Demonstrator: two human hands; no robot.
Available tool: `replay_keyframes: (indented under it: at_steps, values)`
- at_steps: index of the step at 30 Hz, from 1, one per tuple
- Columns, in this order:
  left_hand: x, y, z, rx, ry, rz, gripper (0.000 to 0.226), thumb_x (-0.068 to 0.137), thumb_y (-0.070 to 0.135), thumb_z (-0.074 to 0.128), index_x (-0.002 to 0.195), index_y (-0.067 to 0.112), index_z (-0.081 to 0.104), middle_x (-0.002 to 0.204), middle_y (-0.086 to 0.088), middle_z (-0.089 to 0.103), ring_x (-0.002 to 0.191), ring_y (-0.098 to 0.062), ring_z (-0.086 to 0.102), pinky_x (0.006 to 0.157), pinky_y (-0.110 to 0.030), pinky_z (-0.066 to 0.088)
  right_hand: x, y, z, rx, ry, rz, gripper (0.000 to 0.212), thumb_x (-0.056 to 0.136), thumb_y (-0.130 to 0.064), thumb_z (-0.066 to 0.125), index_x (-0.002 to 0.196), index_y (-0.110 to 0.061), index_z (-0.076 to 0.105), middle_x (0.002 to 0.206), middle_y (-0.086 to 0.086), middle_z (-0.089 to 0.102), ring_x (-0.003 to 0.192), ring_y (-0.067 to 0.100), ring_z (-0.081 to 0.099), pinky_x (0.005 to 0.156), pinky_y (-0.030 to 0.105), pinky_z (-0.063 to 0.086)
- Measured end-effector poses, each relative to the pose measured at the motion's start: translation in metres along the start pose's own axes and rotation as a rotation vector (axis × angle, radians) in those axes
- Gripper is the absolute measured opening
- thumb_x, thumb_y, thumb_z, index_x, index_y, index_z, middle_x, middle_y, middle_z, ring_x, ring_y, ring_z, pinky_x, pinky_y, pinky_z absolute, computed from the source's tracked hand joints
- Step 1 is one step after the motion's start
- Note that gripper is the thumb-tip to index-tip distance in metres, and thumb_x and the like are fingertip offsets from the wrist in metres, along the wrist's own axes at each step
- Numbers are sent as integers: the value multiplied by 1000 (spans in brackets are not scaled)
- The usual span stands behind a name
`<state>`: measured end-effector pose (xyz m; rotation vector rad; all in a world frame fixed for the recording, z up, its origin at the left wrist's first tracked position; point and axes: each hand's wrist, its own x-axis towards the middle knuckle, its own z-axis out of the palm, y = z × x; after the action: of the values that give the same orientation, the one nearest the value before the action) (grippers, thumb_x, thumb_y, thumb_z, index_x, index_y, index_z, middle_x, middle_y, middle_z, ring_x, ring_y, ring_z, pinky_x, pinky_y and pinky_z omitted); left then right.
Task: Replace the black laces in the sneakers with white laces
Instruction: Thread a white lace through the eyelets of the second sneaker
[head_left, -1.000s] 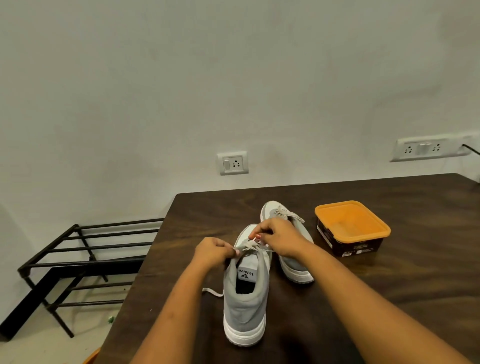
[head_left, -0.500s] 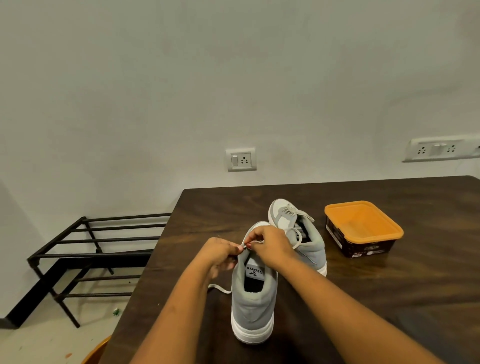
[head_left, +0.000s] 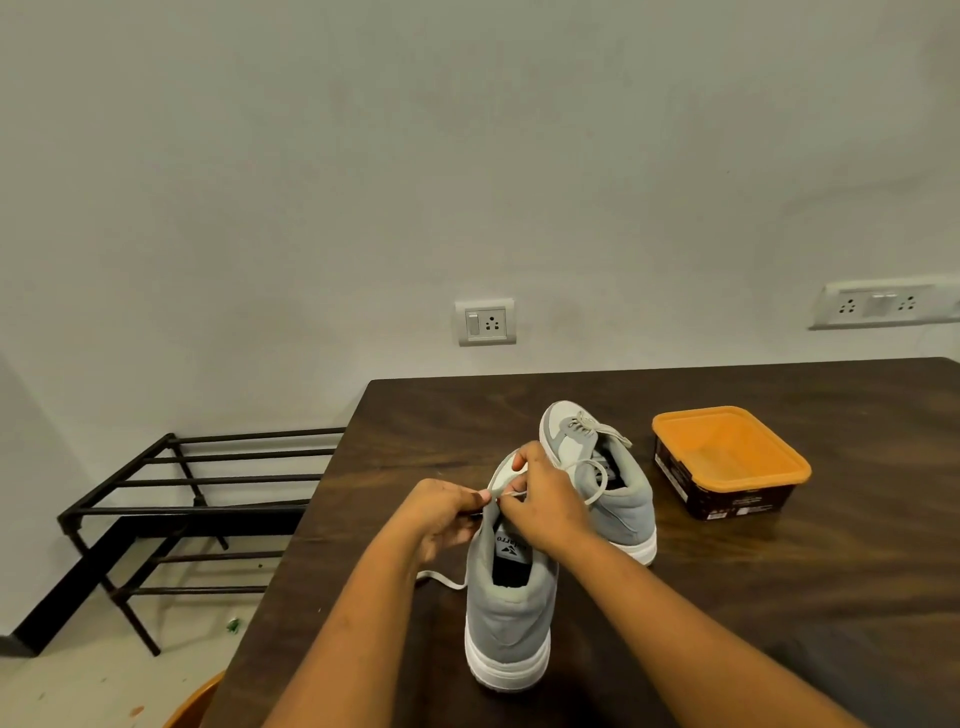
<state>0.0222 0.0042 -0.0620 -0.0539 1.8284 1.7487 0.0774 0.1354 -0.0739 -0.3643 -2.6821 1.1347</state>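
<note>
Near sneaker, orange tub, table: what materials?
Near sneaker: grey upper looks like matte suede or fabric, soft nap; white sole likely rubber. Orange tub: smooth plastic, slight sheen. Table: dark wood or laminate, grain visible.

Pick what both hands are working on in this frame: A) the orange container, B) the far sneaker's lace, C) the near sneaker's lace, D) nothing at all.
C: the left hand and right hand both pinch the white lace over the near sneaker; the orange container stands apart to the right.
</note>
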Motion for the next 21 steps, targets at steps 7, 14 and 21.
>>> replay_keyframes:
  at_steps: [7, 14, 21]
  values:
    - [4, -6, -2, 59, -36, 28, 19, 94, -2, 51, 101, -10, 66, 86, -16, 67, 72, -17, 64, 59, -22, 56, 2, 3, 0, 14, -1, 0, 22, 85, -16, 64, 95, -33, 53, 78, -9, 67, 81, 10, 64, 76, 34, 54]
    - [6, -9, 5, 133, -12, 112, 14, 90, 0, 57, 85, 2, 70, 72, -9, 66, 59, -12, 62, 57, -24, 52, 6, 6, -5, -49, -35, -16, 18, 82, -21, 69, 97, -31, 70, 72, -12, 64, 81, 9, 64, 80, 32, 54]
    - [22, -14, 8, 520, 75, 187, 25, 96, 9, 48, 75, 16, 59, 70, -4, 57, 61, -15, 50, 61, -28, 45, 7, 8, -7, -120, -74, -39, 17, 83, -27, 68, 96, -36, 71, 79, -12, 67, 86, 9, 64, 81, 34, 55]
